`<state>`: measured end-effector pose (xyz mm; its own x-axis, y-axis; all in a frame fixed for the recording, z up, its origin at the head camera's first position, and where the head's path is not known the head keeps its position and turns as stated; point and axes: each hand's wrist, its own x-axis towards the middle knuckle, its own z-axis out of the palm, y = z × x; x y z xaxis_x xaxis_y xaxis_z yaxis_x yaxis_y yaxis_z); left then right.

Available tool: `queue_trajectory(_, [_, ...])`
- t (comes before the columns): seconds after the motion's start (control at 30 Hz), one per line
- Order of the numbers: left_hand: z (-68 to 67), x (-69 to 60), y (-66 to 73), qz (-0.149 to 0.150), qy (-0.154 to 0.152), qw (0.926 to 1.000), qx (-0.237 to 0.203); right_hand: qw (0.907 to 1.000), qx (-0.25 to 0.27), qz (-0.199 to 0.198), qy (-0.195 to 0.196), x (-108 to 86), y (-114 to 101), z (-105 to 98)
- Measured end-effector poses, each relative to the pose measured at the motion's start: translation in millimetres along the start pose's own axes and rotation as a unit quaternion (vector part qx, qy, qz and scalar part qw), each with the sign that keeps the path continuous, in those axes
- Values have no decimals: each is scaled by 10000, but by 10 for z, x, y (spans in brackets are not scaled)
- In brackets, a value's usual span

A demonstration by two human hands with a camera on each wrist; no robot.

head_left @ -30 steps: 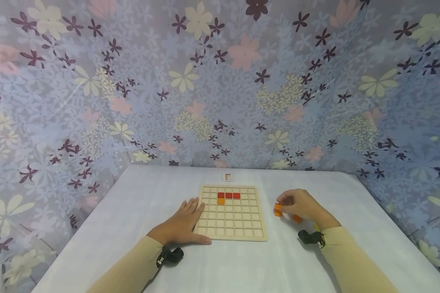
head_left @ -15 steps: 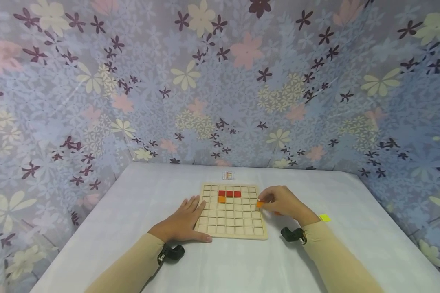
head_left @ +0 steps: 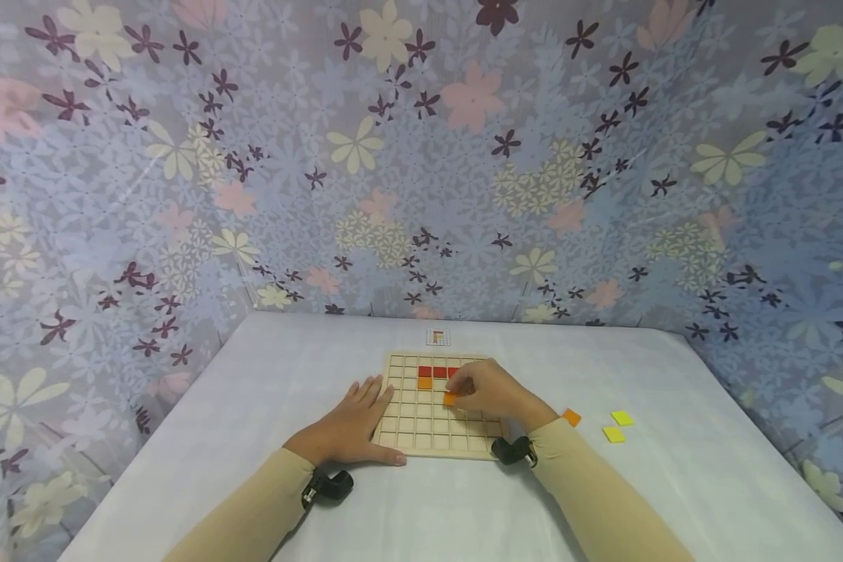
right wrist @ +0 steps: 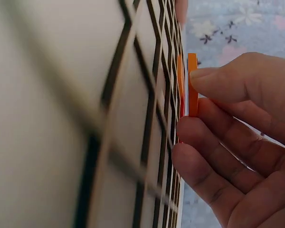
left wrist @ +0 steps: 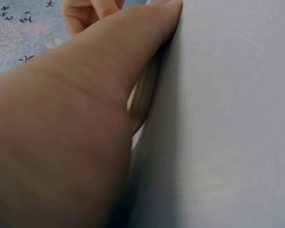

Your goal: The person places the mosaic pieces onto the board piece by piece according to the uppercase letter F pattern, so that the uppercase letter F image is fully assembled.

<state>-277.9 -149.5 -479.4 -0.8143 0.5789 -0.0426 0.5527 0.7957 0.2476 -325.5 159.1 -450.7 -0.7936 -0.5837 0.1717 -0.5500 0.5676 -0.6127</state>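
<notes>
A wooden grid board [head_left: 421, 437] lies on the white table, its cells framed by raised strips. Three red tiles [head_left: 439, 372] sit in a row in its upper part, the rightmost partly behind my fingers. Below the leftmost red one is an orange tile [head_left: 425, 383]. My right hand [head_left: 488, 388] is over the board, pinching another orange tile [right wrist: 193, 85] between thumb and fingers, just off the surface in the right wrist view. My left hand [head_left: 347, 428] lies with spread, straight fingers against the board's left edge, thumb along its near corner.
One loose orange tile [head_left: 571, 417] lies right of the board, by my right forearm. Farther right are two yellow tiles, an upper yellow tile [head_left: 622, 418] and a lower yellow tile [head_left: 614, 434]. A small printed pattern card [head_left: 439, 336] lies beyond the board.
My right hand has carried an orange tile leftward from beside the board to over its middle, uncovering the loose orange and yellow tiles. My left hand stays in place.
</notes>
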Motion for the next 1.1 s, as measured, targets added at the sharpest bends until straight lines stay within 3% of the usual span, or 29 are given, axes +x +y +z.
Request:
queue_trajectory(0.27, [7,-4,-6,18,-14,10000,14,9996,-291,23,24,208,-201,154])
queue_trajectory(0.53, [13,0,-18,59,-14,10000,22,9992,-342,29,211,323,-205,254])
queue_trajectory(1.1, [27,16,-49,113,10,9999,84,9986,-321,190,365,363,-186,319])
